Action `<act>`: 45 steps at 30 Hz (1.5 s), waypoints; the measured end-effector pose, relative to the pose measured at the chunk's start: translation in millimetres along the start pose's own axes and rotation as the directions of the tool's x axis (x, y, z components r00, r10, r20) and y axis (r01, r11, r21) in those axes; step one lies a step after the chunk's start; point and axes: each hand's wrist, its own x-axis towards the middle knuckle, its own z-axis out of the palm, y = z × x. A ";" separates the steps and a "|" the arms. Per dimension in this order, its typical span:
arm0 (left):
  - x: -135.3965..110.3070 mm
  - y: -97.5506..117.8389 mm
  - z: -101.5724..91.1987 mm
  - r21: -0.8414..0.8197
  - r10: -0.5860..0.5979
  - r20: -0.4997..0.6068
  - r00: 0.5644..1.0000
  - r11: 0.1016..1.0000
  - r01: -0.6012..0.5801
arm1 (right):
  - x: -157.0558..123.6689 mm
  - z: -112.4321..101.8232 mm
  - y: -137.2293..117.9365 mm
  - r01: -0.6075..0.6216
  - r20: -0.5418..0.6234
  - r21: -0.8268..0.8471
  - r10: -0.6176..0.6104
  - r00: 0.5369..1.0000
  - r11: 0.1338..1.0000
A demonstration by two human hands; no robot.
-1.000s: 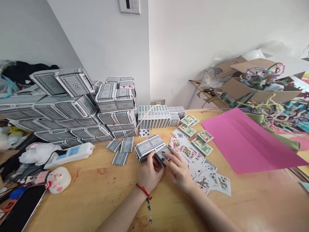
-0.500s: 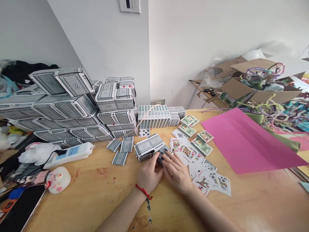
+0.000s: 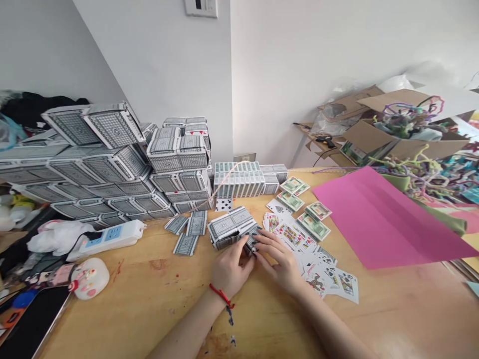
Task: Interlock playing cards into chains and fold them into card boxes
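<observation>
A low block folded from playing cards [image 3: 232,223], with grey patterned backs, lies on the desk before me. At its near right corner my left hand [image 3: 230,267], with a red string on its wrist, pinches a small folded card piece [image 3: 247,242]. The fingers of my right hand [image 3: 279,259] curl over the right side of that same piece. My fingertips partly hide it. Loose face-up playing cards [image 3: 295,234] spread beside my right hand. Several face-down cards [image 3: 186,244] lie left of the block.
Stacked card blocks [image 3: 116,164] rise along the back left. A row of card packs [image 3: 237,179] stands against the wall, with small green packs [image 3: 314,227] nearer. Pink paper [image 3: 377,224], a power strip [image 3: 112,237] and a cardboard box with yarn [image 3: 411,144] also surround the work.
My right hand's fingers have drawn back from lying flat over the card piece and now curl at its right side. My left hand keeps its pinch in nearly the same place.
</observation>
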 end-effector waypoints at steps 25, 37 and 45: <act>-0.5 -3.3 -1.2 0.055 0.158 -0.120 0.980 0.987 -0.152 | -4.8 -2.9 -3.6 -0.081 -0.058 -0.021 0.080 0.995 0.996; 6.2 -2.8 -6.7 0.064 0.212 -0.171 0.962 0.977 -0.203 | -5.7 7.6 6.6 -0.021 -0.047 -0.110 0.016 0.999 0.994; 4.5 0.0 -5.7 0.088 0.236 -0.170 0.957 0.971 -0.224 | -8.3 9.5 6.5 -0.192 -0.083 0.072 0.197 0.977 0.979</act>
